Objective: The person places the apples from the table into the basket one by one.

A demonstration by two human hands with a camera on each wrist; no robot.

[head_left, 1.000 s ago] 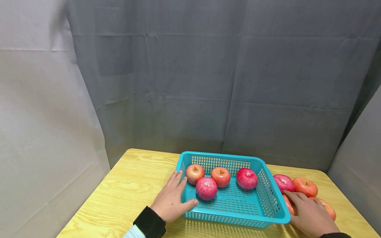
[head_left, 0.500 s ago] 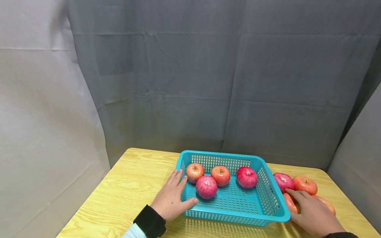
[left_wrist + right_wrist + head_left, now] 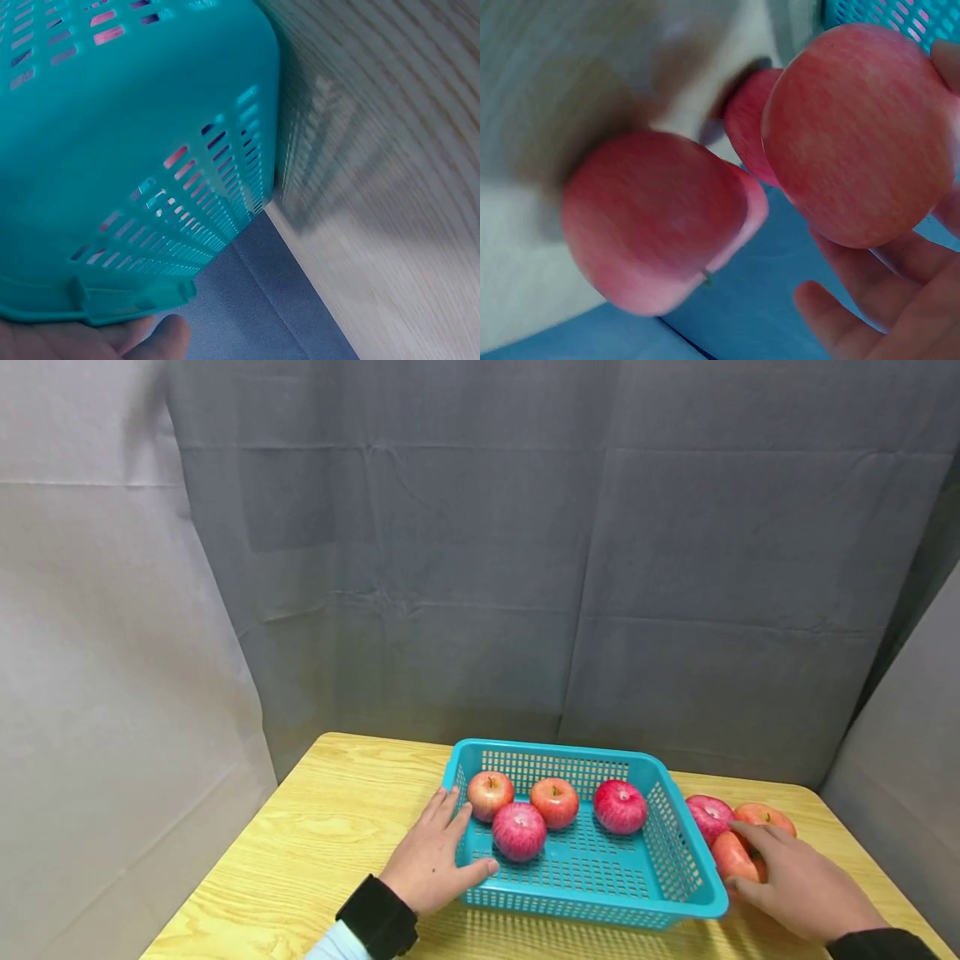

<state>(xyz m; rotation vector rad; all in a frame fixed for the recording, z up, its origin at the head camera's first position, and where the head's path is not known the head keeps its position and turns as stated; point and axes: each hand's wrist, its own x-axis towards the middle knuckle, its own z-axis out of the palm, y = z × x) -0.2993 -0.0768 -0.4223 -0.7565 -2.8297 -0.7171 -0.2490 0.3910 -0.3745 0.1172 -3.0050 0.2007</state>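
Note:
My left hand (image 3: 431, 864) rests spread on the left side of a turquoise plastic basket (image 3: 592, 906), with its thumb over the near rim. In the left wrist view its fingers (image 3: 67, 341) touch the basket's rim (image 3: 135, 311). Inside lie several red apples, among them a dark red apple (image 3: 620, 807). To the right of the basket, my right hand (image 3: 798, 881) holds an apple (image 3: 862, 135) between thumb and fingers. Another apple (image 3: 656, 221) sits on the table close by, partly hidden by the hand in the head view.
Just beyond the right hand, a dark red apple (image 3: 709, 817) and an orange-red apple (image 3: 765, 816) stand beside the basket. The wooden table (image 3: 360, 793) reaches back to a grey cloth (image 3: 465, 568). Pale cloth (image 3: 112, 693) hangs on the left.
My right hand has shifted slightly up with the apple in its grip, and its wrist has swung right. The left hand and the basket stay where they were.

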